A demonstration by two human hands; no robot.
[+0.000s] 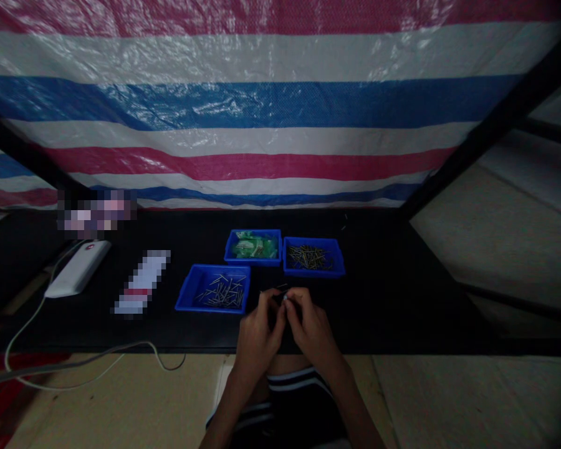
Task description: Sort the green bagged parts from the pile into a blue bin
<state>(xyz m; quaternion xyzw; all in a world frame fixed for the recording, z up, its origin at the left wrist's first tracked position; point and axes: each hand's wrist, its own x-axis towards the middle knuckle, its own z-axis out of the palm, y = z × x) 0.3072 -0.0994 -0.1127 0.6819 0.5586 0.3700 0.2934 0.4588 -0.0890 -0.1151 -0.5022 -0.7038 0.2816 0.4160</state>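
My left hand (260,325) and my right hand (311,324) meet over the front of the black table, fingertips almost touching. The right thumb and forefinger pinch a tiny pale piece (285,297), too small to name. The left fingers are pinched as well, and what they hold is hidden. Just beyond the fingertips shows a thin pin-like piece (282,285); I cannot tell whether it is held. Nearest the left hand is a blue tray (187,300) of slim silvery pins (225,293). Behind stand a blue tray (252,262) of green and whitish pieces (256,245) and another (314,273) of brownish pins (308,256).
On the left of the black table (393,293) lie a white power strip (78,268), a blurred pale sheet-like item (143,284) and a loose cable (135,344). A striped plastic sheet (262,100) hangs behind, between dark frame bars (486,131).
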